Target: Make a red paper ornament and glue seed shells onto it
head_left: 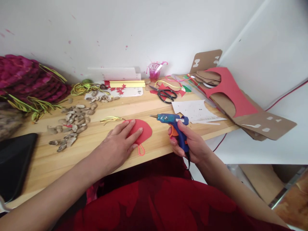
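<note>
My left hand (122, 138) lies flat with its fingers spread on a rounded red paper piece (145, 129), covering part of it. A pink cord loop (141, 150) sticks out at the piece's near edge, and a yellow-green tassel (112, 119) extends at its far left. My right hand (190, 141) is wrapped round the handle of a blue hot glue gun (172, 118) with an orange trigger. Its nozzle points left, above the table and just beyond the red piece, apart from it.
Peanuts (74, 120) lie scattered on the wooden table (96, 176) at left. Behind are black-handled scissors (166, 94), a pink-stained cup (154, 72) and a yellow strip (127, 84). Cut red card (243, 96) and cardboard lean at right. Purple decorated pieces (21, 77) are stacked far left.
</note>
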A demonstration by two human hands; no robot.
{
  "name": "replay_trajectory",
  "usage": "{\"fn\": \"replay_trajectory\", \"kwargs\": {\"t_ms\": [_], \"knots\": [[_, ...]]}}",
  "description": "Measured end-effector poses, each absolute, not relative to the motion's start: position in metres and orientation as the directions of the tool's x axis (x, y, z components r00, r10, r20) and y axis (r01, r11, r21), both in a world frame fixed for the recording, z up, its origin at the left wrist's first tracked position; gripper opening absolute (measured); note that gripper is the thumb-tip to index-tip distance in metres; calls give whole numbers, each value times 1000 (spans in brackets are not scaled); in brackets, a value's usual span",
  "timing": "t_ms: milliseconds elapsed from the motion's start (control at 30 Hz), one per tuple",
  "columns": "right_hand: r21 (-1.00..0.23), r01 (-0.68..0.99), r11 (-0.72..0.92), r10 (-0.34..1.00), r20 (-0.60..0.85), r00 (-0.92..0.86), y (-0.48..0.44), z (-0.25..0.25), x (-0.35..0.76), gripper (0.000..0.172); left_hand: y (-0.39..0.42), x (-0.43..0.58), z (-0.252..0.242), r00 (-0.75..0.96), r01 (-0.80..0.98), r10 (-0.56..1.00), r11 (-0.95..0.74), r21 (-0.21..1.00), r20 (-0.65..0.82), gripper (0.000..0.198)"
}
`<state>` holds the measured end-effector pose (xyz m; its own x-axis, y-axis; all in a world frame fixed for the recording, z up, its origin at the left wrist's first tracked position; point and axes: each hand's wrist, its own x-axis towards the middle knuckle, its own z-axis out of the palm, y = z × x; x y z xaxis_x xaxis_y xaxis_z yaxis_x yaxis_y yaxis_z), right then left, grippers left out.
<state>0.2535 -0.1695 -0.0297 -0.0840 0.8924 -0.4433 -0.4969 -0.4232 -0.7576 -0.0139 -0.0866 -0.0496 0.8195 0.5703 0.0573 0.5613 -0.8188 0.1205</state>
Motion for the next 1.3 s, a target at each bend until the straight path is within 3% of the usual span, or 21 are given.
{"fn": "replay_trajectory", "kwargs": {"t_ms": [200,433,767,900,1067,1300], "knots": [[-780,-477,-405,888,-460,0,-161,-26,245,47,-88,-17,-52,814,569,578,-814,118,60,47],[-804,-531,-267,931,-357,72,-137,-27,226,41,-88,-21,-50,824,532,558,-822,202,97,52],[-796,-554,-243,948,-316,37,-133,-28,225,44,-80,-21,-38,826,441,520,-836,326,216,34],[-775,-572,-267,950,-311,-22,-137,-25,225,47,-89,-13,-30,838,358,475,-850,386,268,36],[-779,-532,-332,943,-293,-159,-142,-22,219,51,-97,-5,-16,873,337,456,-820,462,172,42],[-803,-466,-372,924,-271,-271,-147,-29,212,53,-102,0,-13,911,267,380,-838,476,158,32]]}}
